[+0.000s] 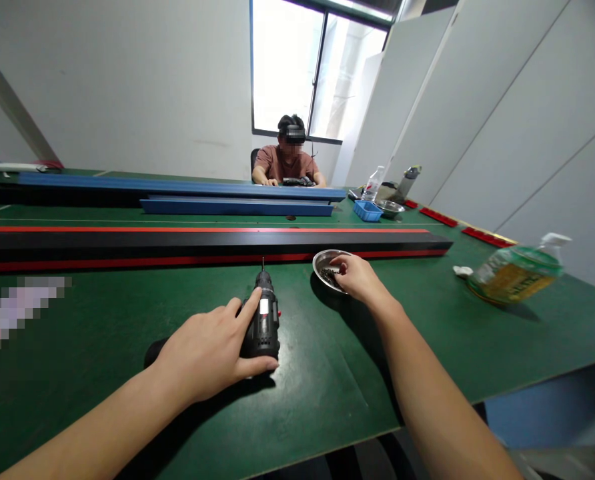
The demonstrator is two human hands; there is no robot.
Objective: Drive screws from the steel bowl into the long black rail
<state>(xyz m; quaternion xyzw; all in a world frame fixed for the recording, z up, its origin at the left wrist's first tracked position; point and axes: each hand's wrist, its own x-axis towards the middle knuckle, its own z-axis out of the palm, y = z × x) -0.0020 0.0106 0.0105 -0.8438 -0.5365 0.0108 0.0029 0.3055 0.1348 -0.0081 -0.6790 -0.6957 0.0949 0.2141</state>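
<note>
Left hand [202, 343] closed over a black power drill [263, 327], index finger laid along its body, thumb at the rear end; drill lies on its side on the green counter [327, 380], bit [263, 264] pointing away from the person, handle off to the left. Right hand [360, 277] has bent fingers dipped into a small metal bowl [316, 267] holding small dark pieces [329, 275], can't tell if any is pinched. Bowl sits to the right of the drill, apart from it. Just beyond both, a long black beam with red edges [217, 239] runs crosswise. Behind that, a shorter blue bar [237, 208] and a longer blue bar [177, 190]. Right side: bottle with green-and-yellow label [520, 270], white scrap [462, 271] near its base. Further back right: blue tray [367, 212], second metal bowl [392, 208] beside it, clear bottle [373, 183], red strips [437, 217] along the counter edge. Far side, a co-worker [287, 163] in a brownish shirt sits below the window [287, 60], headgear on, hands by a dark object, too small to tell
</note>
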